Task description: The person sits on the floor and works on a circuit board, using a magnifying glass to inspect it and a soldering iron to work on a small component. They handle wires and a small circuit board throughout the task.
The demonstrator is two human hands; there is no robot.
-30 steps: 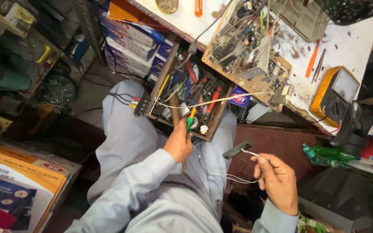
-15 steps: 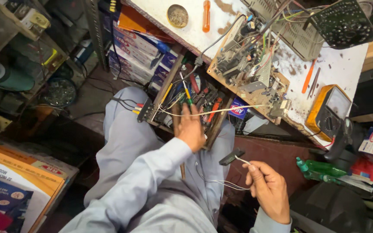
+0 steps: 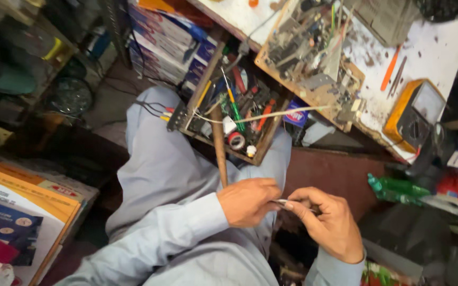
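Your left hand (image 3: 247,201) and right hand (image 3: 327,225) are together over your lap, fingertips meeting on a thin wire (image 3: 287,203) — both pinched shut on it, left curled into a loose fist, right thumb and forefinger clamped near the end. The exact grip point is small and partly hidden by your fingers; I can't tell if anything else is in the left fist.

To do this bit well: keep the pinch close to the wire end, short free length between the hands so it doesn't whip or kink. Brace wrists on your thighs — steadier than free air.

Outward: a brown wooden stick (image 3: 219,151) runs from just above your left hand up into the open tool drawer (image 3: 263,153), which is crammed with screwdrivers and a tape roll (image 3: 235,140). A white cable (image 3: 271,114) crosses the drawer towards the circuit board (image 3: 314,58) on the bench edge. Yellow multimeter (image 3: 414,114) sits further right on the bench. Cardboard boxes (image 3: 22,212) at your left.

Watch that white cable when you lift your hands.
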